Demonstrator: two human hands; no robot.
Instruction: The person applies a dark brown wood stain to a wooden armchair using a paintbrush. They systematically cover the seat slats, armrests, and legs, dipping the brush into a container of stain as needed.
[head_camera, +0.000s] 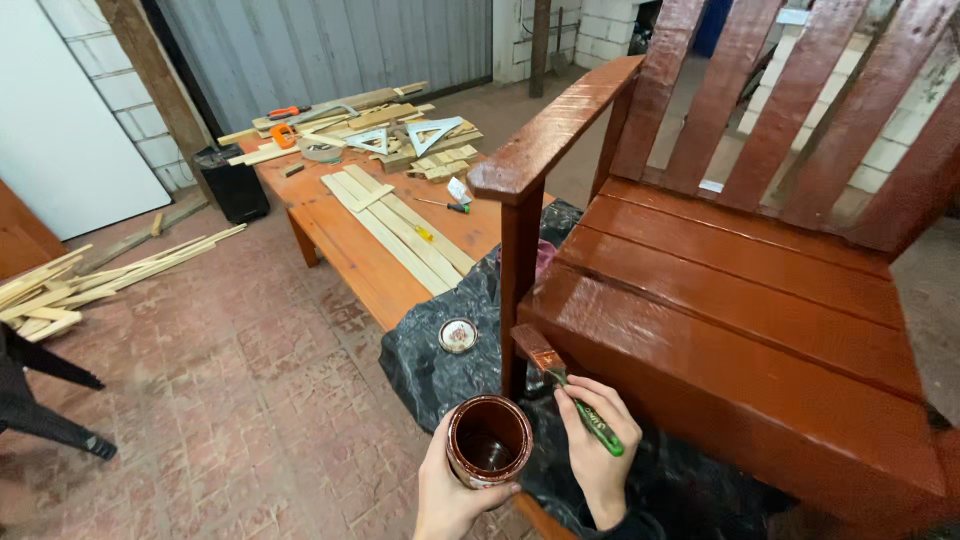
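Left hand (452, 492) wraps open paint can (489, 440), likely slippery, keep upright; right hand (598, 440) pinches brush (565, 385) by green handle, light, bristles on chair (740, 310) front leg, wet gloss

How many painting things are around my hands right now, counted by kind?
Paintbrush with green handle, in the right hand: 1
Open can of brown paint, in the left hand: 1
Round can lid, lying on the black plastic sheet: 1
Brown-painted wooden chair: 1
Total: 4
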